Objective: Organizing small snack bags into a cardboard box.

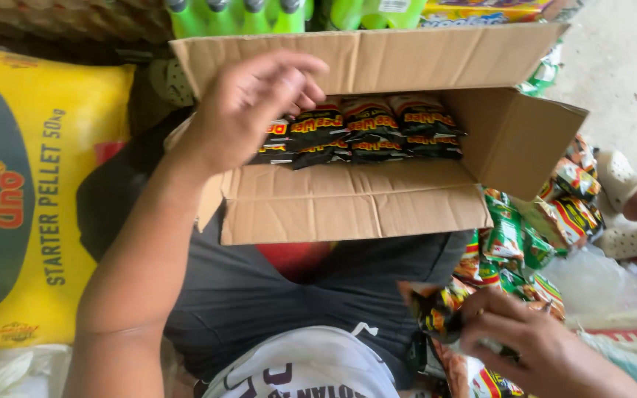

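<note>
My left hand (248, 110), fingers loose and apart, hovers over the cardboard box (348, 203), 1 row of dark packets (366, 133) in (maybe more beneath); my right hand (532, 343) pinches another packet (436, 309), the pile (525, 243) remaining.

Soft, even daylight fills the scene, brightest at the upper right, where the floor (628, 66) looks pale and washed out. The box (348, 203) casts a dim shadow onto the dark cloth beneath it. The left hand (248, 103) is slightly motion-blurred at the fingertips; the right hand (532, 346) is soft too. Edges bend a little from the wide lens.
</note>
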